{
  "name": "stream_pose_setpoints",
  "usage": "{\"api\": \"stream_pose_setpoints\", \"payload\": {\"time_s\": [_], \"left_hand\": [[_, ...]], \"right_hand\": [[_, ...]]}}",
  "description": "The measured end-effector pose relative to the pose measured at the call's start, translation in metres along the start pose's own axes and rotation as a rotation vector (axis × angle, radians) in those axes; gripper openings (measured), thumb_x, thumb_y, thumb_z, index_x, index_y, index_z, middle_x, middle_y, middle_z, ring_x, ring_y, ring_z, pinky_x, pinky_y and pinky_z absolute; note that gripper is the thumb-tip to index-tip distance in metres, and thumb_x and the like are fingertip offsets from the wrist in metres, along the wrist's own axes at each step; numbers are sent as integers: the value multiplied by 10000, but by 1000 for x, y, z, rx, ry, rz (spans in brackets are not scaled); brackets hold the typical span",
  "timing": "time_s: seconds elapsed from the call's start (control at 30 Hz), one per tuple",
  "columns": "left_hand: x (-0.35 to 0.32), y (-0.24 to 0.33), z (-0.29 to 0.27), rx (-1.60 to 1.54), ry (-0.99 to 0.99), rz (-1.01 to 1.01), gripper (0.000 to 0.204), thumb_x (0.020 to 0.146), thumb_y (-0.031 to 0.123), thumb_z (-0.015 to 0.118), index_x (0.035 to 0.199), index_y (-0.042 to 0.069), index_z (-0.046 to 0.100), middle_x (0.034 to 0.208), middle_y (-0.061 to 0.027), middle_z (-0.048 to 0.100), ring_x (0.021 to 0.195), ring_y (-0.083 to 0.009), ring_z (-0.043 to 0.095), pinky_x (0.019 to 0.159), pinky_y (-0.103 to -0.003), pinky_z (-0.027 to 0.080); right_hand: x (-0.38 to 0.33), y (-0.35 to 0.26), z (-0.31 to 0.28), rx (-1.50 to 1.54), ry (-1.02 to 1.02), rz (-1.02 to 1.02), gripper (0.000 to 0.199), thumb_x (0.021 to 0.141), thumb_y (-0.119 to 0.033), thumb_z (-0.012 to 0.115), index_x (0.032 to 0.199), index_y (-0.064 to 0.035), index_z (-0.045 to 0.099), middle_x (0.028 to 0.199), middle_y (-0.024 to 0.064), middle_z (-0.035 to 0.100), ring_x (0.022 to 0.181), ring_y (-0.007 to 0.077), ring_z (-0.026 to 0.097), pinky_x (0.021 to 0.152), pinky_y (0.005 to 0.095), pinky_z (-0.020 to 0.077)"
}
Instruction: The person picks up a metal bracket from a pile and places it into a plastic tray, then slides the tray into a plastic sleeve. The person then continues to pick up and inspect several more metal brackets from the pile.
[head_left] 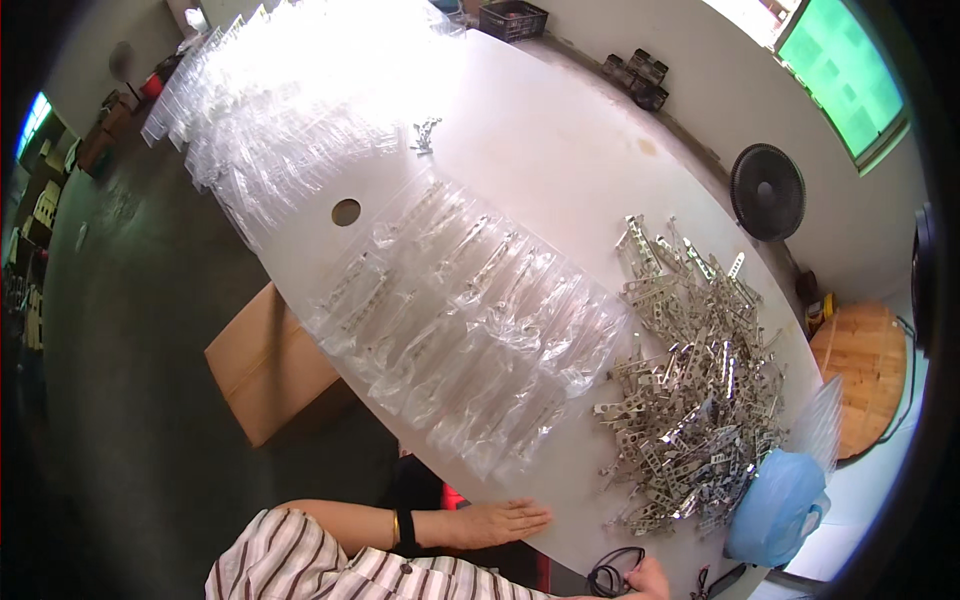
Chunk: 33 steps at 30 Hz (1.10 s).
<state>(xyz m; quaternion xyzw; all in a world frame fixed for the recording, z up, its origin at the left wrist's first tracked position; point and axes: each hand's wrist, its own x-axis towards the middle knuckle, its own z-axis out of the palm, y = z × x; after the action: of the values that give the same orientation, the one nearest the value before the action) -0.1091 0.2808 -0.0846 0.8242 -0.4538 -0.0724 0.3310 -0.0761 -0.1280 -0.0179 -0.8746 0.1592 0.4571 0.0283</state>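
Observation:
My left hand [500,523] lies flat at the near edge of the white table [560,110], its fingers stretched out and nothing in it. At the lower edge of the view, my right hand [648,578] is closed on a looped black cord [606,572]; part of this hand is cut off. Beyond it spreads a large heap of flat, perforated metal pieces [700,400]. Clear plastic bags [480,310] lie in overlapping rows across the middle of the table, with metal pieces showing through some of them.
More clear bags [270,130] are piled at the far left, near a small cluster of metal parts [426,135]. A light blue plastic bundle [780,508] sits at the right edge. A round hole [346,212] pierces the tabletop. Beside the table stand a cardboard box [270,365] and a black fan [767,192].

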Motion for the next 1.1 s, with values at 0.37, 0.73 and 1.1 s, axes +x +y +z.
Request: {"api": "stream_pose_setpoints", "payload": {"time_s": [0.37,0.73,1.1], "left_hand": [[10,27,-79,-371,53,-142,233,786,75,603,1009,6,597,929,-183,623,906,-387,617,781,-454,515],[13,-138,-340,-232,664,-931,241,833,125,562,975,10,718,908,-179,722,861,-275,695,795,-363,541],[-10,-305,-416,66,462,-1450,247,770,134,586,914,15,748,1001,-218,709,982,-331,692,858,-377,543]], "right_hand": [[-25,21,54,456,221,-97,360,651,32,668,978,16,520,719,127,598,593,219,631,525,348,533],[-222,-78,-67,1221,165,-353,206,844,10,580,1049,14,561,848,67,594,582,102,566,492,249,496],[-211,-109,-79,1298,66,-278,125,931,-96,592,1031,-24,572,738,42,601,499,60,501,433,206,402]]}}
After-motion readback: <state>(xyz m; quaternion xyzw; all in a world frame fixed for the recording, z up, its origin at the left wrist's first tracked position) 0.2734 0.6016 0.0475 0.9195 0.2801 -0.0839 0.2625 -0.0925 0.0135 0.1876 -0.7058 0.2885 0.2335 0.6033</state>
